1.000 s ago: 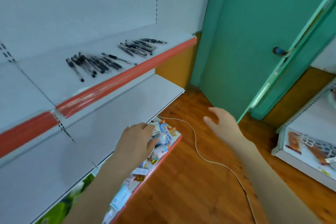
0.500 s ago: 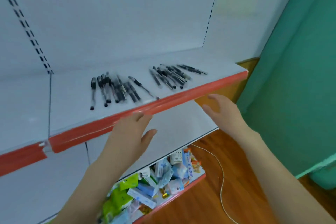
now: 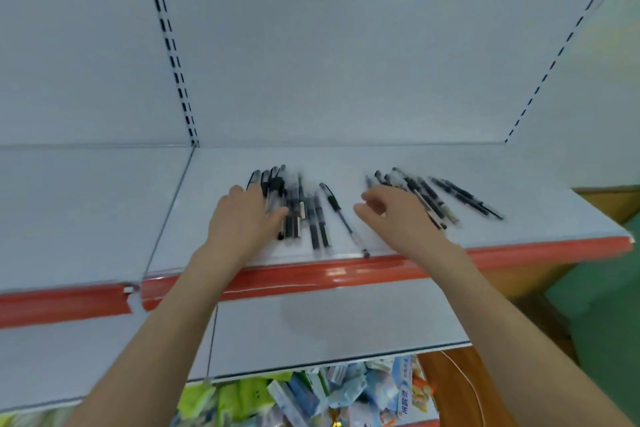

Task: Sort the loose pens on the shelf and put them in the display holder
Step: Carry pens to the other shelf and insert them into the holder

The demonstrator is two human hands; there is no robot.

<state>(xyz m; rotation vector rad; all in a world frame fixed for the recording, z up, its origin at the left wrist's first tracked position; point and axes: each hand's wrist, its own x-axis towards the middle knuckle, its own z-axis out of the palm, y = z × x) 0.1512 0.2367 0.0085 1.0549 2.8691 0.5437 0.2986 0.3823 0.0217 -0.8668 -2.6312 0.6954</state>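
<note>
So here's my view: both arms are stretched out over the white shelf [image 3: 540, 198] with the red strip [image 3: 346, 274] along its front edge, and the loose black pens are all lying flat on it in two bunches. The left bunch [image 3: 306, 218] is a messy stack, mostly pointing front to back, with some pens overlapping. My left hand [image 3: 247, 222] is lying flat on the left side of that pile, fingers straight and resting on the pens, thumb sticking out to the right, not gripping any of them. The right bunch [image 3: 446, 196] fans out on a slant toward the right end of the shelf. My right hand [image 3: 398, 218] is at the left end of it, fingers loosely curled, thumb and forefinger apart and holding nothing. It's blurry there, so I can't tell if my knuckles are touching the pens under them. Between my two hands one single pen [image 3: 337, 208] lies on its own at an angle, its tip right at the front edge by the red strip. Under all this there's a lower shelf [image 3: 346, 329], then a jumble of colourful packets [image 3: 311, 395] at the bottom, plus a white cord [image 3: 467, 381] on the wooden floor [image 3: 446, 406] to the right.
</note>
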